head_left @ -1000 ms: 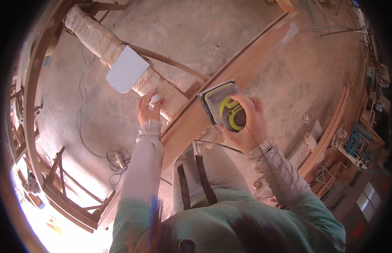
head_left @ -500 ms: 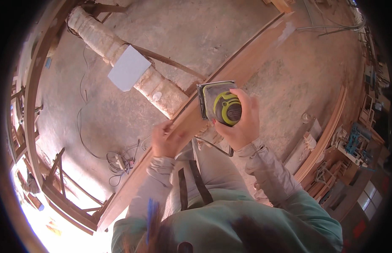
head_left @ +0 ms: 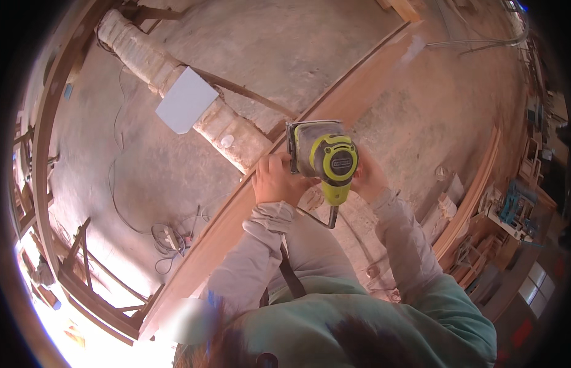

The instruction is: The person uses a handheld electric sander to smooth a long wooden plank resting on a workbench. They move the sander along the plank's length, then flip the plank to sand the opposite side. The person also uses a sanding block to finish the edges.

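Note:
A lime-green and black electric sander (head_left: 339, 161) with a square pad is at a long reddish-brown wooden board (head_left: 227, 205), which runs diagonally from the lower left to the upper right. My left hand (head_left: 278, 179) is at the pad's left lower edge, its thumb reaching toward the green body. My right hand (head_left: 370, 176) holds the sander's right side, with its fingers partly hidden behind the body. The sander's handle and cord end point down toward me. Whether the pad lies flat on the board or is lifted, I cannot tell.
A pale sheet (head_left: 187, 100) with cut corners lies on a rough, light-coloured beam (head_left: 236, 144) beyond the board. A cable (head_left: 169, 239) lies coiled on the floor at left. Wooden frames (head_left: 46, 141) stand along the left; stacked timber (head_left: 472, 196) lies at right.
My left hand has moved up and right from the board to the sander. My right hand has shifted off the sander's top to its right side, exposing the green handle.

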`<action>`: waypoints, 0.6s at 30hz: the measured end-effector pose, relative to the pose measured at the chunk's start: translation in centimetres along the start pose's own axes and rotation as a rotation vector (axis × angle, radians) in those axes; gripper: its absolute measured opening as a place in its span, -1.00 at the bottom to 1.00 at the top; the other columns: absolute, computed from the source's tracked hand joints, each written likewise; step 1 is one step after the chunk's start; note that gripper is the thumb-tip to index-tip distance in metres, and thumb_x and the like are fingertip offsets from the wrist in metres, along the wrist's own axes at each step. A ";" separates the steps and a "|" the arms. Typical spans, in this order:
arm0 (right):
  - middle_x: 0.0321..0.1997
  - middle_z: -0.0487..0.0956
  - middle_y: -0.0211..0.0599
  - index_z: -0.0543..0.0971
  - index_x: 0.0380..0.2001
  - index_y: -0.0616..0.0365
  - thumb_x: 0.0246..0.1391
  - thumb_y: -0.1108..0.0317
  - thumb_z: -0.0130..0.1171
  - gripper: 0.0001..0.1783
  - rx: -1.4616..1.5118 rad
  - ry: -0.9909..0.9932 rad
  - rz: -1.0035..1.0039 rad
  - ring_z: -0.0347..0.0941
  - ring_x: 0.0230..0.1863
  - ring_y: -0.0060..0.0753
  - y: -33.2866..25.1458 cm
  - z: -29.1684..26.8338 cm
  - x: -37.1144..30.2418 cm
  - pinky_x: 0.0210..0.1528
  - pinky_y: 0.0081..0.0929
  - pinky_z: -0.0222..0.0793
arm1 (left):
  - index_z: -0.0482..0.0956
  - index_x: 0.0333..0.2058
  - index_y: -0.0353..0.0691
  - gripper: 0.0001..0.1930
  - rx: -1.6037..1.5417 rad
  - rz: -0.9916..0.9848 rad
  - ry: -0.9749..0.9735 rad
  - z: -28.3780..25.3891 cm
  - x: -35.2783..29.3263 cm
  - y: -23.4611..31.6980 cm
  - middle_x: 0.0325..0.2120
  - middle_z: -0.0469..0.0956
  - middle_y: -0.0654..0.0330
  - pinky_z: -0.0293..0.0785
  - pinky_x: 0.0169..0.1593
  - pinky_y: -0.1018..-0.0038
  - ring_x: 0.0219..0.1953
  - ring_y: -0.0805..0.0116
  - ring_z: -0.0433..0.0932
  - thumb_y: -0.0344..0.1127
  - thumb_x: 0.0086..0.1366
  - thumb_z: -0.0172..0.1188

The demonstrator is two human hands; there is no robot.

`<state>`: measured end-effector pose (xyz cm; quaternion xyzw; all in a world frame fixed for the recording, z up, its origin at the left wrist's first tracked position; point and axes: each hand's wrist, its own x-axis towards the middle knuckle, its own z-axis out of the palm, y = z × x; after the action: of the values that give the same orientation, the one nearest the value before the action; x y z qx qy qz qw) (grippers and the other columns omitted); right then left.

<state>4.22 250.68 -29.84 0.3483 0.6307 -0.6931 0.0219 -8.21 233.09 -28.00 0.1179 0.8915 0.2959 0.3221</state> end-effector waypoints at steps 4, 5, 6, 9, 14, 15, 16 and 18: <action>-0.29 0.49 -0.39 0.42 -0.05 0.13 -0.25 0.41 0.54 -0.34 -0.274 0.106 0.001 0.46 -0.34 -0.54 1.2 -0.5 1.8 -0.33 -0.56 0.44 | 0.50 -0.15 -0.21 -0.28 0.041 0.148 -0.060 0.3 2.1 -1.0 -0.17 0.49 0.11 0.41 0.03 0.24 -0.07 0.11 0.48 -0.04 -0.30 0.62; -0.31 0.49 -0.39 0.43 -0.08 0.14 -0.26 0.40 0.55 -0.36 -0.369 0.097 0.039 0.46 -0.34 -0.54 -0.6 0.0 1.9 -0.32 -0.55 0.43 | 0.50 -0.18 -0.23 -0.31 0.046 0.175 -0.051 -0.1 2.3 -1.1 -0.22 0.50 0.11 0.45 -0.03 0.28 -0.13 0.12 0.50 -0.11 -0.30 0.62; -0.32 0.49 -0.40 0.43 -0.10 0.14 -0.26 0.39 0.55 -0.38 -0.385 0.107 0.037 0.46 -0.34 -0.55 -0.3 -0.1 1.9 -0.31 -0.55 0.43 | 0.51 -0.21 -0.26 -0.35 0.050 0.202 -0.043 -0.4 2.5 -1.0 -0.27 0.50 0.11 0.49 -0.08 0.31 -0.19 0.13 0.52 -0.19 -0.31 0.62; -0.35 0.50 -0.40 0.46 -0.14 0.14 -0.25 0.35 0.55 -0.42 -0.409 0.133 0.038 0.46 -0.33 -0.54 2.5 -0.8 1.8 -0.28 -0.56 0.43 | 0.48 -0.27 -0.26 -0.33 0.010 0.162 -0.118 -0.6 2.9 -0.7 -0.30 0.50 0.10 0.47 -0.10 0.27 -0.18 0.09 0.51 -0.06 -0.32 0.63; -0.38 0.49 -0.38 0.50 -0.20 0.11 -0.22 0.32 0.51 -0.51 -0.167 0.105 -0.024 0.46 -0.36 -0.46 2.3 0.1 1.7 -0.28 -0.53 0.42 | 0.43 -0.39 -0.23 -0.38 -0.017 0.187 -0.147 -0.7 3.1 -0.3 -0.39 0.48 0.10 0.44 -0.21 0.21 -0.29 0.06 0.49 -0.07 -0.34 0.64; -0.40 0.48 -0.37 0.51 -0.23 0.10 -0.22 0.34 0.50 -0.54 -0.310 0.121 -0.077 0.46 -0.38 -0.41 1.2 0.0 1.4 -0.29 -0.50 0.42 | 0.43 -0.42 -0.22 -0.40 -0.033 0.187 -0.153 -0.7 3.1 -0.2 -0.42 0.47 0.10 0.43 -0.23 0.20 -0.31 0.05 0.49 -0.09 -0.34 0.63; -0.43 0.46 -0.35 0.51 -0.25 0.10 -0.22 0.36 0.48 -0.57 -0.456 0.136 -0.130 0.46 -0.39 -0.36 -0.2 -0.1 1.0 -0.31 -0.48 0.41 | 0.42 -0.45 -0.22 -0.43 -0.051 0.186 -0.159 -0.6 3.1 -0.1 -0.45 0.47 0.10 0.41 -0.25 0.19 -0.34 0.04 0.48 -0.12 -0.34 0.63; -0.46 0.43 -0.32 0.51 -0.31 0.09 -0.21 0.36 0.45 -0.63 -0.622 0.152 -0.233 0.45 -0.41 -0.25 -1.2 0.3 0.6 -0.35 -0.41 0.40 | 0.45 -0.48 -0.24 -0.55 0.007 0.344 -0.079 -0.9 2.7 -0.2 -0.51 0.44 0.10 0.42 -0.32 0.26 -0.39 0.04 0.48 -0.25 -0.26 0.57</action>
<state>3.02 250.91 -29.11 0.3012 0.8474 -0.4373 0.0007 -10.84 233.59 -28.98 0.2812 0.8459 0.3385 0.3013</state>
